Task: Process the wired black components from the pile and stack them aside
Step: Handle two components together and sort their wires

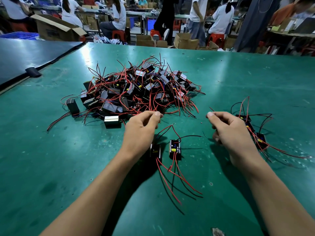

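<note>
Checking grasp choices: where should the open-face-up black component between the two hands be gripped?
Pinch the black component across its two long side walls, coming from above. It lies flat on the green table, and its wires leave the near and far short ends, so the long sides are free.

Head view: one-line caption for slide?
Left hand and right hand near two wired black components; tangled pile behind, small stack at right.

Stretched forward, palms down, well apart: left hand (141,132) and right hand (233,133), fingers curled, thumbs against forefingers; unclear whether pinching anything
</note>
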Tool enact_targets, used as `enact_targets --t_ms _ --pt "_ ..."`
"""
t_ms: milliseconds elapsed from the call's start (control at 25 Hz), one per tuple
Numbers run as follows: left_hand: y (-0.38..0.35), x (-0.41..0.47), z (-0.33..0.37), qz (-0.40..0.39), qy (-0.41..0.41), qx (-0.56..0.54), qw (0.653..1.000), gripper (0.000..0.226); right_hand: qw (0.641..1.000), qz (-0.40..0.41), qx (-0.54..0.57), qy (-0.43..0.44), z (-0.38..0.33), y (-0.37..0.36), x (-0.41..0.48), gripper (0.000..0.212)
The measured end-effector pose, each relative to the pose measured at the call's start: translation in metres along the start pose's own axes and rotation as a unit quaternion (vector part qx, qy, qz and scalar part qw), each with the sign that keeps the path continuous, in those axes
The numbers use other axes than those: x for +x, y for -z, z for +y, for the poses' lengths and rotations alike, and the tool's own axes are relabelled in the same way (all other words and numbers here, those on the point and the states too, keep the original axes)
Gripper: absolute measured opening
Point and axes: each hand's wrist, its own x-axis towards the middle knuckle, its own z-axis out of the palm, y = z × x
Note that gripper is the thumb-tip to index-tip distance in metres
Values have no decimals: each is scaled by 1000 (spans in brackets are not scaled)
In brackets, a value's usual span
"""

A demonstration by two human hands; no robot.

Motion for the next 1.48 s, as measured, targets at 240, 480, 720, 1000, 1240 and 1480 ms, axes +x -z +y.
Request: enact_targets --t_ms 240,480,720,1000,1240,1480 --pt "4 5 -9 -105 81 -3 991 15 969 -230 -29 -87 -2 21 4 50" --pt "6 3 -2 -213 96 -31 972 13 954 -267 -102 -86 1 31 5 22" --pt "7 -1 2 -214 109 -63 969 7 984 -175 -9 -40 2 14 1 15" --pt "-2 -5 4 -181 95 -68 976 6 972 -175 151 -44 -1 -17 -12 27" --pt "-5 -9 8 -213 91 -89 969 12 946 -212 227 -92 -4 -17 -12 23" --pt "-6 -12 10 -219 112 -112 963 14 921 -278 254 -99 -3 -8 -10 24"
